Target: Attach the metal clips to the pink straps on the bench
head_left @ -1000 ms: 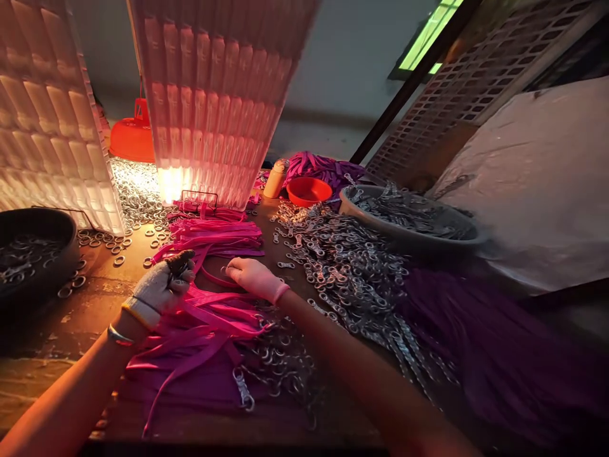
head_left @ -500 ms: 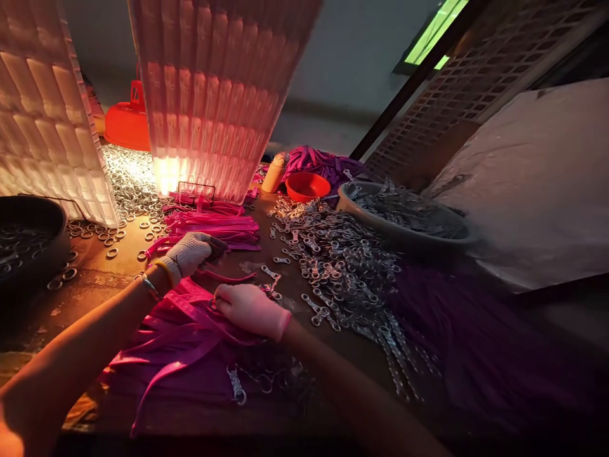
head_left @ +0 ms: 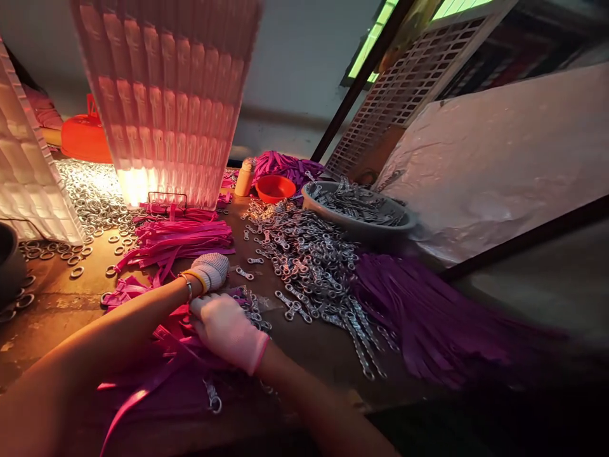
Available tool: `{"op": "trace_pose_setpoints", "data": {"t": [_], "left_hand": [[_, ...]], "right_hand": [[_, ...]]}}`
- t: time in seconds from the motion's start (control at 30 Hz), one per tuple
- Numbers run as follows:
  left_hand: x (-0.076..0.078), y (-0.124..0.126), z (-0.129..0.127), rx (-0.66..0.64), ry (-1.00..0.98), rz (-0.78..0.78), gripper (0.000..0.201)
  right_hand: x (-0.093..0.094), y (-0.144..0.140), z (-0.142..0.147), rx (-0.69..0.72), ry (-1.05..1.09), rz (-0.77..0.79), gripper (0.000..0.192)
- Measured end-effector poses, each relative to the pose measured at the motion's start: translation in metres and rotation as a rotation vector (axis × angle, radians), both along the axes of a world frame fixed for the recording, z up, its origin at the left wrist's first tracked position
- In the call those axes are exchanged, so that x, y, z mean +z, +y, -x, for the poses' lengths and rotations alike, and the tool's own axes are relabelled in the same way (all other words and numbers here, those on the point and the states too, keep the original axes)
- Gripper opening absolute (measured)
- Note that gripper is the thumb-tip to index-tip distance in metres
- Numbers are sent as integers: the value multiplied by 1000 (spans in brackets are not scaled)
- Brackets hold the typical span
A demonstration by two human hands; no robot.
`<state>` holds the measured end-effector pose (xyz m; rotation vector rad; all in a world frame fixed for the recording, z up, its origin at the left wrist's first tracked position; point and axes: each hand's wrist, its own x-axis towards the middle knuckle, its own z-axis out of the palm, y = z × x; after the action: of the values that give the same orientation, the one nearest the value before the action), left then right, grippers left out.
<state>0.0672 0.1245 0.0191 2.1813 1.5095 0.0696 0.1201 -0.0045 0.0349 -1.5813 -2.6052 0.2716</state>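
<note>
My left hand, in a white knit glove with a yellow cuff, is curled downward above the pink straps. Its fingertips are hidden, and I cannot make out what they hold. Just below and nearer to me, my right hand, in a thin pale glove with a pink cuff, is closed, its fingertips at a pink strap in the heap. Small metal links lie right of both hands. At the near side of the heap, a metal link with a ring rests on the purple straps.
A large pile of metal links spreads to the right, below a grey basin filled with more. Behind are a red bowl and a bottle. Purple straps lie right; metal rings lie left, near the upright ribbed panel.
The view has swung to the right. My left hand has come back toward me from the far strap bundle, and my right hand has moved left, so the two now overlap.
</note>
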Motion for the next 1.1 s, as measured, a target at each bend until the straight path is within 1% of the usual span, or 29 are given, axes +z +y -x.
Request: {"op": "trace_pose_setpoints", "data": {"t": [0.07,0.13,0.17,0.23,0.3,0.33,0.37,0.43,0.5,0.57,0.63,0.67,0.73,0.8,0.87,0.93,1.03,1.07,1.1], "left_hand": [[11,-7,12,-20,79,-43,13],[23,-21,34,-52,98,-119,9],[27,-30,48,-64,96,-163,12],[35,-52,76,-55,104,-245,20],[38,-76,102,-32,33,-291,24],[38,-87,112,-16,-57,-270,24],[38,-99,120,12,-181,-210,24],[36,-119,131,112,-491,12,24],[31,-134,135,267,-794,263,24],[23,-144,135,378,-1020,440,29],[14,-150,133,444,-1150,531,33],[9,-153,132,467,-1189,544,34],[1,-156,131,495,-1255,515,31],[-2,-158,131,479,-1285,466,29],[-1,-160,131,421,-1253,413,29],[3,-161,132,365,-1138,301,27],[5,-161,132,274,-896,59,19],[4,-161,132,244,-844,13,16],[3,-161,132,219,-825,6,15]], "right_hand": [[1,-7,-15,-17,178,-110,14],[-1,-15,-31,-76,362,-221,12],[-3,-19,-37,-104,444,-260,13],[-8,-24,-44,-124,583,-292,18],[-12,-26,-44,-108,671,-290,20],[-14,-26,-41,-95,692,-284,21],[-14,-26,-37,-83,701,-277,21],[-13,-25,-26,-56,716,-259,21],[-11,-25,-16,-23,724,-225,21],[-7,-25,-7,3,688,-196,20],[-4,-26,-1,15,582,-199,20],[-2,-27,1,19,505,-216,21],[1,-30,4,36,306,-277,25],[4,-33,8,66,90,-363,28],[6,-35,11,102,-80,-450,28],[7,-35,13,131,-192,-508,23],[4,-34,14,156,-277,-542,17],[2,-34,14,158,-283,-547,16],[-1,-34,14,158,-274,-547,15]]}}
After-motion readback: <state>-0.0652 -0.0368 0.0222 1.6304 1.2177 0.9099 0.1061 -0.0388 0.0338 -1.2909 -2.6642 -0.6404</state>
